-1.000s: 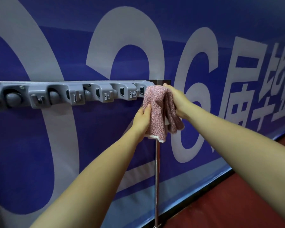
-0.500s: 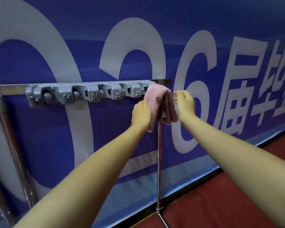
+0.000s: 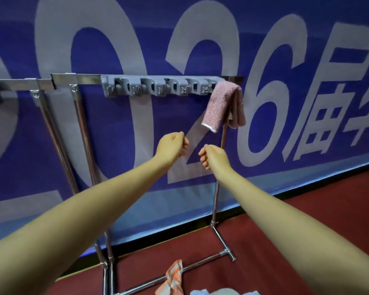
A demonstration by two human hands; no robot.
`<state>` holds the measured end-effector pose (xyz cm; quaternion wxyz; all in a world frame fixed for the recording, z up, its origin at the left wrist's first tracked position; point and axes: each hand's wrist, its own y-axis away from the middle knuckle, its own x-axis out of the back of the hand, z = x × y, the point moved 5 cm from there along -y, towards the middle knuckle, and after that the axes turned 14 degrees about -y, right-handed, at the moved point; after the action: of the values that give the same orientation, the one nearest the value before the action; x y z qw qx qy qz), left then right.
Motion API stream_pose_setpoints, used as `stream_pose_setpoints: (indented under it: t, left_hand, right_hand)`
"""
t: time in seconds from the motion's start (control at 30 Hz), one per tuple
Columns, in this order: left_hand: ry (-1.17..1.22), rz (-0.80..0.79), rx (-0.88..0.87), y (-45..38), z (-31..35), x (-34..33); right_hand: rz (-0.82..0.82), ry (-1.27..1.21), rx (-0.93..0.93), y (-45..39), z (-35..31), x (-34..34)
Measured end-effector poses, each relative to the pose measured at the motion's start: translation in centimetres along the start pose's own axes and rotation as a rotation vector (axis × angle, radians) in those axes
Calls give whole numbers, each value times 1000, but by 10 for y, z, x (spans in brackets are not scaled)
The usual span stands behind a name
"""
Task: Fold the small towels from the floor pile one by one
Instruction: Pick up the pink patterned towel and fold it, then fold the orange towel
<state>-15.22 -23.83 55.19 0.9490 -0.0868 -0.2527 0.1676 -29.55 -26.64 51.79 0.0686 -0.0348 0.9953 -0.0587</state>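
The blue banner [image 3: 115, 145] with its big pale numerals filled the wall ahead of me, and the dark red floor [image 3: 307, 231] ran along its foot. In front of the banner stood the chrome rack [image 3: 216, 188], its top rail level and its legs ending in a low crossbar near the floor. A grey plastic hook strip [image 3: 158, 87] was fixed along the rail's right half. Over the rail's right end, just past the last hook, hung the pink towel [image 3: 219, 105], folded and draped with a white-edged hem on its near flap.

Both my arms reached forward below it. My left hand [image 3: 172, 149] and my right hand [image 3: 213, 157] were near each other but not touching, each with fingers curled in and holding nothing, both clear of the pink towel and lower than its hem.

Down at the bottom of my view, an orange patterned towel [image 3: 173, 277] lay draped against the rack's low crossbar, and just beside it a bit of light blue cloth [image 3: 205, 292] showed at the frame's edge, too cut off for me to tell more.
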Motion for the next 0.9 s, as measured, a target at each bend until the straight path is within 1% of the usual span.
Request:
stream_pose_setpoints:
  t: [0.17, 0.3, 0.43, 0.57, 0.63, 0.8, 0.9]
  left_hand:
    - [-77, -98, 136, 37, -76, 16]
    - [-205, -164, 242, 69, -162, 17]
    - [-204, -175, 455, 109, -258, 9]
    - [-195, -182, 629, 145, -336, -5]
    - [-189, -211, 699, 159, -369, -15]
    - [-220, -339, 761, 183, -439, -50]
    - [-244, -415, 806, 201, -478, -71]
  right_hand:
    - [-52, 21, -134, 26, 74, -29]
    - [-126, 124, -260, 51, 163, -54]
    - [-176, 208, -380, 75, 252, -67]
    - [-154, 239, -531, 100, 332, -65]
    - [-137, 272, -609, 112, 368, -58]
    - [-58, 352, -730, 135, 440, -35]
    - [-80, 435, -794, 143, 483, -28]
